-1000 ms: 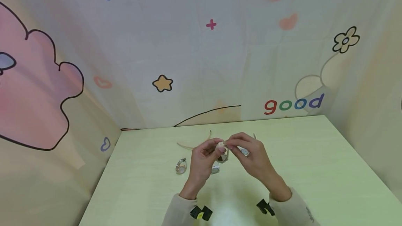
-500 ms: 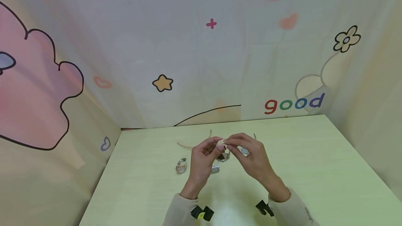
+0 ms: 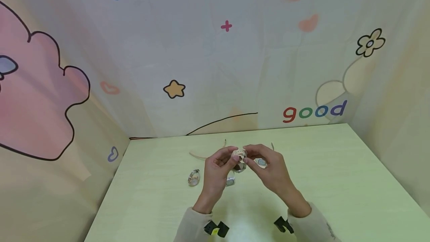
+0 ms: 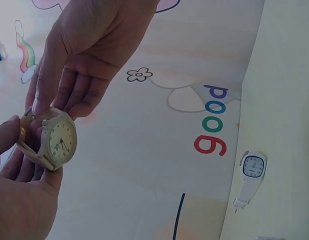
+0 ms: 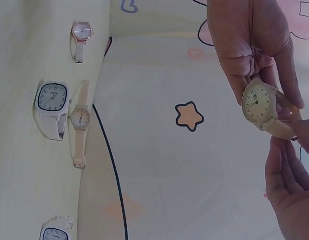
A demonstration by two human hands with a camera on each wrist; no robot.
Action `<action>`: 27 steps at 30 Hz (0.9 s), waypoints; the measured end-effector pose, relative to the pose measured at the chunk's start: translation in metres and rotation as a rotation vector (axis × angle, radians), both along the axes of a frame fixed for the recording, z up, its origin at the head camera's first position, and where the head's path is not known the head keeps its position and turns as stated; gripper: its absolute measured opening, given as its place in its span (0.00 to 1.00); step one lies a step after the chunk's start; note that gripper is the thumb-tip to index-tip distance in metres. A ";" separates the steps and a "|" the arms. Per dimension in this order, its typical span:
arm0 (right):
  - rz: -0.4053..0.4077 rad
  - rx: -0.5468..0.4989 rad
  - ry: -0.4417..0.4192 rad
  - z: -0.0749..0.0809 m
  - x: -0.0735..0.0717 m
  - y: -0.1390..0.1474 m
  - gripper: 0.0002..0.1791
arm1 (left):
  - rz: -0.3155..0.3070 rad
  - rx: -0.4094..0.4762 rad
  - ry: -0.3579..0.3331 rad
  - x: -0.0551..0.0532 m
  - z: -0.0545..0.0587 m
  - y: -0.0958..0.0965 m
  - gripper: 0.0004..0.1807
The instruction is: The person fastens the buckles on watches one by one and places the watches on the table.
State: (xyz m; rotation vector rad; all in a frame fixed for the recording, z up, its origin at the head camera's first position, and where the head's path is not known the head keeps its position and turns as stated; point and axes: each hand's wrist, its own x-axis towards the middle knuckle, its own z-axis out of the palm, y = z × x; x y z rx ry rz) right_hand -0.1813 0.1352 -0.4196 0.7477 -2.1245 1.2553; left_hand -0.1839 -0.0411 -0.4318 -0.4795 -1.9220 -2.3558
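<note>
A cream wristwatch (image 3: 240, 166) with a round dial is held up above the table, its strap bent round into a loop. My left hand (image 3: 216, 173) grips it from the left, thumb and fingers on the strap. From the right, the thumb and forefinger of my right hand (image 3: 273, 169) pinch at the strap opposite. In the left wrist view the dial of the wristwatch (image 4: 62, 142) faces the camera, the left hand (image 4: 24, 195) below and the right hand (image 4: 89, 55) above. Fingers partly hide the strap's ends.
Several other watches lie on the table (image 3: 151, 204): a rose-gold one (image 5: 82, 32), a white squarish one (image 5: 53, 96), a beige-strapped one (image 5: 81, 117) and another white watch (image 4: 253, 167). A printed cloth wall (image 3: 208, 55) stands behind the table's far edge.
My right thumb and forefinger have parted from a close pinch and shifted slightly around the watch's strap. The watch has turned a little; my left hand keeps its grip almost unmoved.
</note>
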 end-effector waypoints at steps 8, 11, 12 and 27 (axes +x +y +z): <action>0.019 -0.011 0.013 0.001 -0.001 0.005 0.14 | -0.005 -0.093 0.061 -0.001 -0.002 -0.004 0.16; 0.029 -0.004 0.001 0.002 -0.001 0.007 0.13 | 0.004 -0.134 0.089 -0.002 -0.002 -0.004 0.15; 0.028 0.001 0.001 0.002 -0.002 0.008 0.12 | 0.013 -0.151 0.101 -0.002 -0.002 -0.004 0.15; 0.004 -0.073 -0.173 -0.009 -0.003 0.024 0.11 | 0.037 -0.297 0.078 -0.011 -0.009 0.005 0.13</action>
